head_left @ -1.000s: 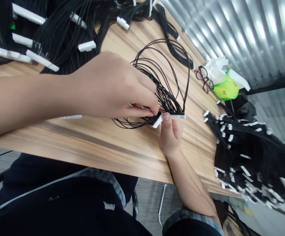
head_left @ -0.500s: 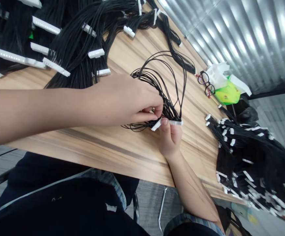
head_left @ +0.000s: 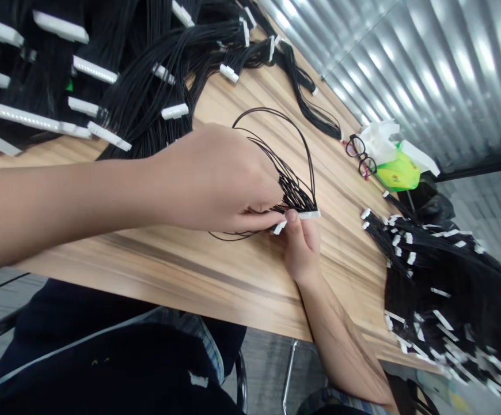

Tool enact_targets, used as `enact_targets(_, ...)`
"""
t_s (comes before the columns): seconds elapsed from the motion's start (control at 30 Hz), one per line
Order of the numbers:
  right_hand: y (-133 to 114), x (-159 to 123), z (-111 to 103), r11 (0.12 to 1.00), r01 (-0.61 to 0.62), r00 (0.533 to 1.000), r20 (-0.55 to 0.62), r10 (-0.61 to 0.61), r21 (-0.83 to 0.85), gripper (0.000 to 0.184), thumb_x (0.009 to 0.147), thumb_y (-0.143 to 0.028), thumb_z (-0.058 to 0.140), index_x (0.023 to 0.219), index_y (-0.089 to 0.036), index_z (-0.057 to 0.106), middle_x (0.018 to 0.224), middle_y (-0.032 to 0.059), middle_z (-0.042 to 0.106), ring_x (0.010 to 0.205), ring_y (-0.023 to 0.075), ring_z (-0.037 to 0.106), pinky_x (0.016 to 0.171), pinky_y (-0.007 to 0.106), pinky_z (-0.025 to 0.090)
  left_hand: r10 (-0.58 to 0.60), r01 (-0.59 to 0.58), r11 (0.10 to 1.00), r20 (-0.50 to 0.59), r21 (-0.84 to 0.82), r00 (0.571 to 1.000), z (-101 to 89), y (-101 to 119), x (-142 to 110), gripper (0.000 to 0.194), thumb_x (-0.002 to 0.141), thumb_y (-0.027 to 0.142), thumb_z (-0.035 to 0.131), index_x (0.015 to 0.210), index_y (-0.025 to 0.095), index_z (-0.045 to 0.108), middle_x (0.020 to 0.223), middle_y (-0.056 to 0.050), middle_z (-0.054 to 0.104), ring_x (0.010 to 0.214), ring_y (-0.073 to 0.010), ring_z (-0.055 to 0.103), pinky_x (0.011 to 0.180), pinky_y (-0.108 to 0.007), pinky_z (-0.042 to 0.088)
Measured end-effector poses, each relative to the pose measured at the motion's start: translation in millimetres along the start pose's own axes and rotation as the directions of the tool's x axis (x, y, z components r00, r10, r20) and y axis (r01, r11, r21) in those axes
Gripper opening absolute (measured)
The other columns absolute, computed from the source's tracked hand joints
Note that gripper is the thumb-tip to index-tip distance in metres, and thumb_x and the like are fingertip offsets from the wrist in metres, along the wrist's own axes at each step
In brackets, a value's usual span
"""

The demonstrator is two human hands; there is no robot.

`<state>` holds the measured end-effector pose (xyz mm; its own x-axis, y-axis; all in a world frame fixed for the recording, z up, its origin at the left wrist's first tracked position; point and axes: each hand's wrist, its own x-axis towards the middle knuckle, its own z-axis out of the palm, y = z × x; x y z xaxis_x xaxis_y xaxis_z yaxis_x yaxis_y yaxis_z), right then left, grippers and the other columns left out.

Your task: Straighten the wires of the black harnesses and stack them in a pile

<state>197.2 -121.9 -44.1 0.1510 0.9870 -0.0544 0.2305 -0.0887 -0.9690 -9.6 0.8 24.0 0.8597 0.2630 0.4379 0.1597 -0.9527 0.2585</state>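
Observation:
A small bundle of thin black wires (head_left: 297,193) ends in white connectors over the table. My left hand (head_left: 220,178) comes in from the left, fingers closed around the wires just behind their connectors, thumb along the near side. My right hand (head_left: 303,245) grips a white connector (head_left: 310,214) at the bundle's right end, its thumb pressed on the near edge. A second small white connector (head_left: 280,227) sticks out between the two hands. Some wires loop up and away beyond my left hand, and the left fingertips are partly hidden.
Black wire bundles with white connectors (head_left: 175,111) lie heaped at the upper left. Another large wire pile (head_left: 449,276) covers the right end of the wooden table (head_left: 233,276). Glasses (head_left: 360,155) and a green-and-white packet (head_left: 399,170) sit near the corrugated metal wall (head_left: 388,63).
My left hand has closed more fully over the wires and gathered most of the loose loops into its grasp. My right hand still holds the connector. The view has shifted slightly.

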Motion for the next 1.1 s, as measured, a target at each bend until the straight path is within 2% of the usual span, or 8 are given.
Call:
enact_targets(0.13, -3.2, 10.6, 1.0, 0.995, 0.003, 0.994, -0.108, 0.008, 0.100, 0.052, 0.085, -0.075, 0.066, 0.072, -0.025, 0.058, 0.063, -0.0029, 0.055, 0.061, 0.0160, 0.051, 0.058, 0.031, 0.045, -0.037, 0.039, 0.934, 0.010, -0.354, 0.999, -20.0, -13.3, 2.2, 0.070, 0.109, 0.058, 0.043, 0.055, 0.013, 0.042, 0.051, 0.007, 0.027, 0.051, 0.0004, 0.021, 0.056, -0.021, 0.026)
enact_targets(0.2, -5.0, 12.8, 0.9, 0.999, 0.030, 0.997, -0.070, -0.027, 0.037, 0.054, 0.086, -0.076, 0.064, 0.069, -0.025, 0.058, 0.062, -0.0025, 0.055, 0.059, 0.0154, 0.049, 0.055, 0.030, 0.043, -0.006, 0.000, 0.956, -0.019, -0.293, 1.000, -20.9, -19.7, 3.3, 0.067, 0.110, 0.055, 0.039, 0.059, 0.013, 0.049, 0.052, 0.007, 0.036, 0.049, 0.0007, 0.025, 0.056, -0.022, 0.025)
enact_targets(0.3, -7.7, 12.1, -0.1, 0.993, 0.098, 0.995, 0.018, -0.097, -0.068, 0.055, 0.091, -0.073, 0.059, 0.068, -0.024, 0.061, 0.063, -0.0010, 0.059, 0.062, 0.0159, 0.053, 0.059, 0.030, 0.046, 0.056, -0.053, 0.998, -0.088, 0.037, 0.995, -12.6, -26.0, 2.4, 0.047, 0.109, 0.043, 0.039, 0.082, 0.019, 0.069, 0.065, 0.003, 0.061, 0.051, -0.0049, 0.043, 0.055, -0.026, 0.023)
enact_targets(0.43, -9.2, 9.2, -1.9, 0.996, 0.082, 0.996, 0.036, -0.080, -0.039, 0.055, 0.091, -0.075, 0.059, 0.070, -0.024, 0.061, 0.063, -0.0019, 0.056, 0.061, 0.0147, 0.051, 0.057, 0.029, 0.045, 0.076, -0.058, 0.970, -0.065, 0.237, 0.995, -4.2, -26.1, -2.0, 0.022, 0.104, 0.033, 0.053, 0.102, 0.026, 0.073, 0.081, 0.003, 0.073, 0.056, -0.0086, 0.055, 0.052, -0.028, 0.020)
enact_targets(0.53, -6.1, 6.1, -4.1, 1.000, 0.024, 0.994, 0.102, -0.026, 0.016, 0.053, 0.089, -0.075, 0.061, 0.074, -0.024, 0.064, 0.067, -0.0014, 0.060, 0.063, 0.0159, 0.055, 0.060, 0.030, 0.050, 0.025, 0.003, 0.971, -0.114, 0.238, 0.993, -5.5, -23.2, -3.2, 0.024, 0.106, 0.039, 0.053, 0.106, 0.025, 0.073, 0.086, 0.003, 0.075, 0.057, -0.0092, 0.057, 0.052, -0.027, 0.023)
enact_targets(0.77, 0.3, -3.5, -8.8, 0.992, -0.055, 0.953, 0.303, 0.018, 0.113, 0.048, 0.098, -0.068, 0.053, 0.098, -0.026, 0.077, 0.096, 0.0046, 0.078, 0.097, 0.0257, 0.073, 0.101, 0.047, 0.060, -0.003, 0.015, 0.990, -0.081, 0.141, 0.997, -1.9, -21.4, -0.6, 0.033, 0.110, 0.040, 0.044, 0.110, 0.027, 0.074, 0.100, 0.002, 0.079, 0.068, -0.0108, 0.065, 0.055, -0.029, 0.024)
enact_targets(0.93, -6.7, -4.7, -6.6, 0.997, -0.047, 0.928, 0.371, 0.019, 0.066, 0.049, 0.096, -0.069, 0.054, 0.091, -0.026, 0.078, 0.088, 0.0033, 0.077, 0.088, 0.0235, 0.072, 0.089, 0.042, 0.063, 0.073, -0.078, 0.996, -0.102, -0.045, 0.992, 2.4, -20.3, -2.7, 0.034, 0.112, 0.034, 0.042, 0.125, 0.038, 0.073, 0.107, 0.004, 0.079, 0.078, -0.0087, 0.070, 0.058, -0.027, 0.030)
enact_targets(1.1, -5.7, -3.8, -5.3, 0.994, -0.041, 0.924, 0.382, 0.000, 0.100, 0.046, 0.098, -0.066, 0.056, 0.098, -0.025, 0.078, 0.090, 0.0026, 0.078, 0.088, 0.0221, 0.072, 0.088, 0.041, 0.063, 0.101, -0.105, 0.994, -0.144, -0.021, 0.984, 7.1, -20.4, -3.4, 0.037, 0.111, 0.030, 0.042, 0.120, 0.041, 0.077, 0.107, 0.007, 0.079, 0.089, -0.0085, 0.074, 0.057, -0.027, 0.031)
